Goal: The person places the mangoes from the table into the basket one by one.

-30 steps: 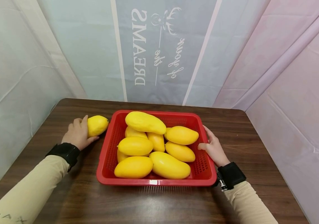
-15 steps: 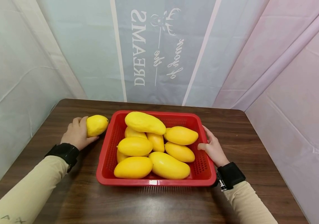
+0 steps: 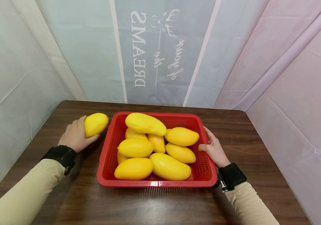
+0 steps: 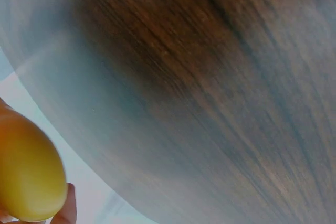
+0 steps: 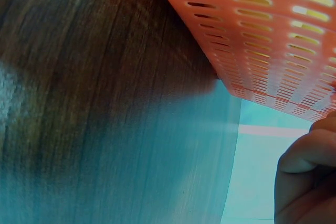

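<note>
In the head view my left hand (image 3: 74,135) grips a yellow mango (image 3: 96,124) just left of a red plastic basket (image 3: 104,162). That same mango (image 4: 31,169) fills the lower left corner of the left wrist view, with fingertips showing at its edge. Several more mangoes lie piled in the basket, among them a long one (image 3: 145,123) on top at the back. My right hand (image 3: 216,150) holds the basket's right rim, thumb over the inside and fingers outside. The right wrist view shows the slotted basket wall (image 5: 262,40) beside the curled fingers (image 5: 307,166).
The basket stands on a dark wood-grain table (image 3: 160,206). A pale cloth backdrop (image 3: 160,56) with mirrored lettering hangs behind the table's back edge, and light cloth walls (image 3: 304,103) close in both sides.
My left hand has lifted and tilted the mango slightly, with the wrist shifting a little left. My right hand and the basket have stayed in place.
</note>
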The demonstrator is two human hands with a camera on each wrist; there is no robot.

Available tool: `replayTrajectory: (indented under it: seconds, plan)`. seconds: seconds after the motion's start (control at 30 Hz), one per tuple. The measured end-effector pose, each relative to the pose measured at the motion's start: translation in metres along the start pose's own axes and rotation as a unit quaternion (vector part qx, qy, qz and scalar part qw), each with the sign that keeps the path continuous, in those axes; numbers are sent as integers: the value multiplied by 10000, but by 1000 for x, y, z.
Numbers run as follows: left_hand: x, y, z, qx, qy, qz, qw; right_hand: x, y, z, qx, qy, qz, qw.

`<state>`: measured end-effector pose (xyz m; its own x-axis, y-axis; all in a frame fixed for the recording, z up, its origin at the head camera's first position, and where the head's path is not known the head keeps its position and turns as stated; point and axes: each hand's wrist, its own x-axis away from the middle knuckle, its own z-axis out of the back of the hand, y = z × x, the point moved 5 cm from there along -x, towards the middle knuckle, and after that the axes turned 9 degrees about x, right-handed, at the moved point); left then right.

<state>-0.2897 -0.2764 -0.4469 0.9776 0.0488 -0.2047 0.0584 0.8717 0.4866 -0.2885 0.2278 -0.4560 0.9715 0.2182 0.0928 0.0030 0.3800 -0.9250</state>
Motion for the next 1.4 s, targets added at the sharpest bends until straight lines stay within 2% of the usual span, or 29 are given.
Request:
replayTrajectory:
  seconds: [0.3, 0.53, 0.83, 0.97, 1.2, 1.4]
  plan:
    - [3, 3, 9, 72, 153, 6, 9999, 0, -1, 0, 11, -4, 5, 10000]
    - [5, 14, 23, 4, 437, -312, 9986, 1, 0, 0, -10, -24, 17, 10000]
    - [10, 21, 28, -245, 522, -561, 9968, 1, 0, -1, -10, -33, 12, 10000]
    - [11, 25, 30, -74, 624, -607, 9962, 0, 0, 0, -16, -29, 24, 10000]
    - [13, 37, 32, 149, 532, -630, 9965, 1, 0, 0, -9, -42, 18, 10000]
    - [16, 48, 35, 115, 831, -919, 9922, 1, 1, 0, -2, -36, 6, 10000]
